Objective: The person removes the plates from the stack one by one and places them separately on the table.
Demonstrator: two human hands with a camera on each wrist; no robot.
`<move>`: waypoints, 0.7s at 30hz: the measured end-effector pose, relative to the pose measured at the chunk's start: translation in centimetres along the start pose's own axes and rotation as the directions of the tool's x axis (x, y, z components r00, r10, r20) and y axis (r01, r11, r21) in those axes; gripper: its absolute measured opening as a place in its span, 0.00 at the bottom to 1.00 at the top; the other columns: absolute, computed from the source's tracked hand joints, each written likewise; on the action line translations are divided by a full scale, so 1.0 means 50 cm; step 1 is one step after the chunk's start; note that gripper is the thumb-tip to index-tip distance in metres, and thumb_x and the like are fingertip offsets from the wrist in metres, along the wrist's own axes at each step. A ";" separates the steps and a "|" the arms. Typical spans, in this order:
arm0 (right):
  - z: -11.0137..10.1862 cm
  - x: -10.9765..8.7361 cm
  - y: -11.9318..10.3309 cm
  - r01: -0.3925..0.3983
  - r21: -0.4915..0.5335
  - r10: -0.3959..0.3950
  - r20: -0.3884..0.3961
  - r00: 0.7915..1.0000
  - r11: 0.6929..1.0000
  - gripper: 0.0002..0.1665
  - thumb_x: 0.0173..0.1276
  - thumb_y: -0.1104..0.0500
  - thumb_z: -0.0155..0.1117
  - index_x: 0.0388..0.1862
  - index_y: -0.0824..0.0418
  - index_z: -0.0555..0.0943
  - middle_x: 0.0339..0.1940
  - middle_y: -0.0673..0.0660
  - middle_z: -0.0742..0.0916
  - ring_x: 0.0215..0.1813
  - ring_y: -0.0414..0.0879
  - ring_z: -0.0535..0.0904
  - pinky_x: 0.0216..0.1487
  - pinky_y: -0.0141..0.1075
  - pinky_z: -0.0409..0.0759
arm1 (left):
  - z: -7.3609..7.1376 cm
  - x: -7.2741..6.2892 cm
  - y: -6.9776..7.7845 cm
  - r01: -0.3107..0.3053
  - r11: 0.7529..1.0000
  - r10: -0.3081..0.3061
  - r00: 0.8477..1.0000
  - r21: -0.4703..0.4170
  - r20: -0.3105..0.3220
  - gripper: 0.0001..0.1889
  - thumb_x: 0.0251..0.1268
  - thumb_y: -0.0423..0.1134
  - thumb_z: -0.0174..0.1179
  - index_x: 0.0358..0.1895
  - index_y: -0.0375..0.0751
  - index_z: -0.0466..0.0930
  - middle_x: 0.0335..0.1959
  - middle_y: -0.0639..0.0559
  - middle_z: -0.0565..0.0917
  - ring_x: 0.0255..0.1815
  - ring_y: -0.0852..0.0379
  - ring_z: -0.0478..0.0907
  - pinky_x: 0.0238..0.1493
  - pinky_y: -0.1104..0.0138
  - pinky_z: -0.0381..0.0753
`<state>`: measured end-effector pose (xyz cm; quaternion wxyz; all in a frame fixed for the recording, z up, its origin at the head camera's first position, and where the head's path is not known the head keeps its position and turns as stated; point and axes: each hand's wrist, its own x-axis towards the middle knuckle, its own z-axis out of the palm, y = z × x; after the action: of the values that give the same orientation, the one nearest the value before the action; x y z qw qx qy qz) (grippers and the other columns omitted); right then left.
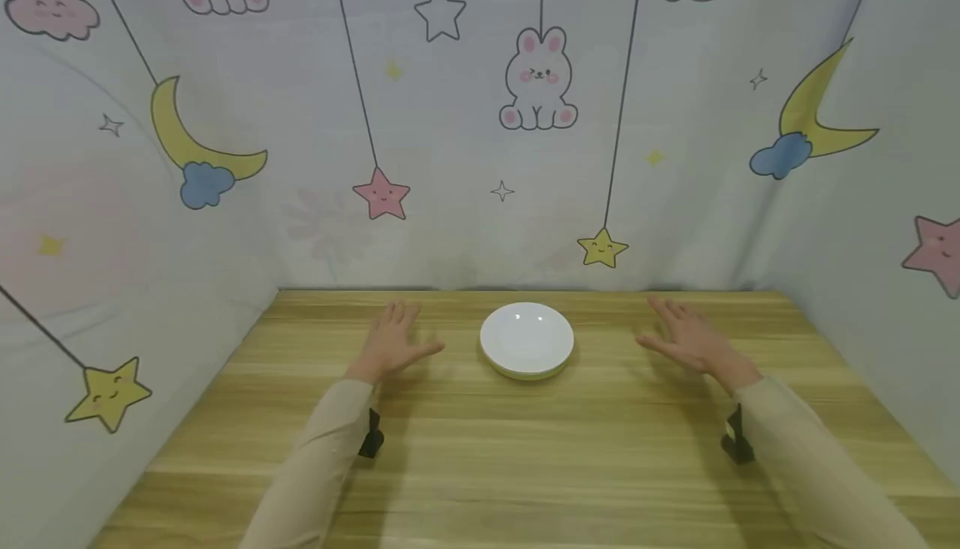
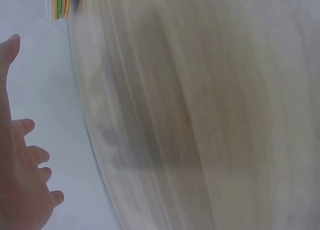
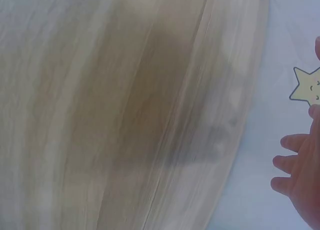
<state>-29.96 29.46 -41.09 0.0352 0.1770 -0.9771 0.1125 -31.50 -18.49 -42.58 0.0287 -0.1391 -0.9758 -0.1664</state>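
Plainly empty, both: left hand (image 1: 388, 345) and right hand (image 1: 688, 341) were held out over the wooden table (image 1: 525, 474), fingers loosely extended, thumbs spread wide. Between them, touching neither, sat a stack of dishes (image 1: 527, 337) near the far edge, white uppermost; green and orange edges showed from the left wrist. Dark devices (image 1: 371, 436) sat at both wrists. Behind rose a backdrop (image 1: 450, 116) printed with stars, moons, rabbits.

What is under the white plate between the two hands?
Beneath the white plate, apparently stacked plates show orange and green edges; their upper faces and the tabletop beneath are covered.
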 end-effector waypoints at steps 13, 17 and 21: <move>0.031 0.017 -0.030 0.062 0.102 -0.057 -0.054 0.997 0.993 0.39 0.70 0.47 0.46 0.70 0.69 0.52 0.66 0.72 0.62 0.65 0.69 0.57 0.64 0.60 0.53 | 0.018 0.004 0.033 0.010 0.978 -0.006 1.000 -0.206 0.024 0.44 0.57 0.61 0.53 0.68 0.33 0.52 0.68 0.34 0.55 0.69 0.37 0.48 0.67 0.46 0.49; 0.037 0.024 -0.050 0.067 0.176 -0.061 -0.040 0.997 0.982 0.39 0.70 0.46 0.46 0.70 0.69 0.51 0.68 0.71 0.60 0.66 0.68 0.56 0.65 0.59 0.53 | 0.024 0.006 0.040 0.039 0.956 -0.029 0.999 -0.292 0.041 0.44 0.56 0.61 0.55 0.69 0.35 0.52 0.68 0.37 0.56 0.68 0.39 0.51 0.67 0.48 0.52; 0.037 0.033 -0.071 0.053 0.268 -0.050 -0.017 0.999 0.962 0.40 0.71 0.46 0.45 0.70 0.69 0.49 0.69 0.70 0.57 0.67 0.66 0.54 0.66 0.58 0.52 | 0.030 0.011 0.048 0.064 0.928 -0.054 0.998 -0.366 0.037 0.44 0.55 0.60 0.57 0.69 0.39 0.52 0.69 0.40 0.57 0.68 0.41 0.53 0.66 0.48 0.54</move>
<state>-30.33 25.24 -41.99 0.0188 0.2051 -0.9477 0.2437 -31.37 -15.65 -43.19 -0.0154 -0.1146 -0.9315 -0.3449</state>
